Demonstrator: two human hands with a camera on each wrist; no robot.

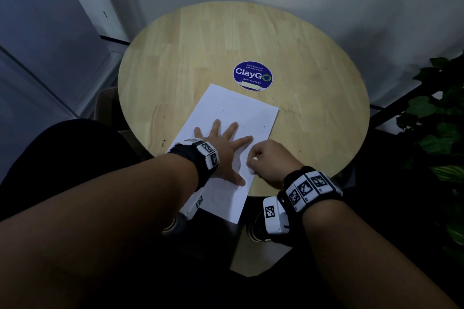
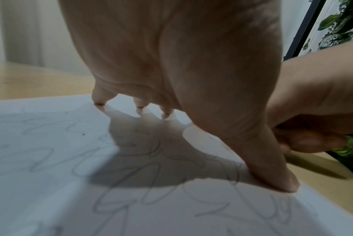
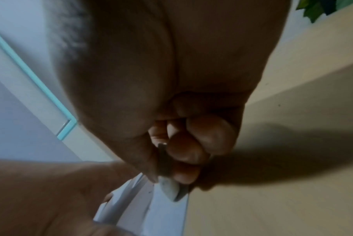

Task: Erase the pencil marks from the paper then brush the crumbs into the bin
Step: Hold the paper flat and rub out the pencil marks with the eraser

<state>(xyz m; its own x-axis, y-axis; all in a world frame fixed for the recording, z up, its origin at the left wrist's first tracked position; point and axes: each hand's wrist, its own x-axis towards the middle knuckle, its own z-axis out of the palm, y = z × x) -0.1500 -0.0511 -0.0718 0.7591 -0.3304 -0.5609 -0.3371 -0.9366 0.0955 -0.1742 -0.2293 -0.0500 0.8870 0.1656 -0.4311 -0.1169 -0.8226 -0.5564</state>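
Since rubbing would drag the white paper sheet (image 1: 233,118) at lower centre, the left hand (image 1: 222,148) presses flat, fingers spread, while the right hand (image 1: 272,160) pinches a small white eraser (image 3: 168,187) on its right edge.

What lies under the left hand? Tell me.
The left hand presses flat on the paper, with pencil scribbles around it. Marks beneath the fingertips are hidden.

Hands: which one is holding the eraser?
The right hand, curled, pinches the white eraser at the paper's edge. The left hand lies flat, fingers spread, pressing the paper.
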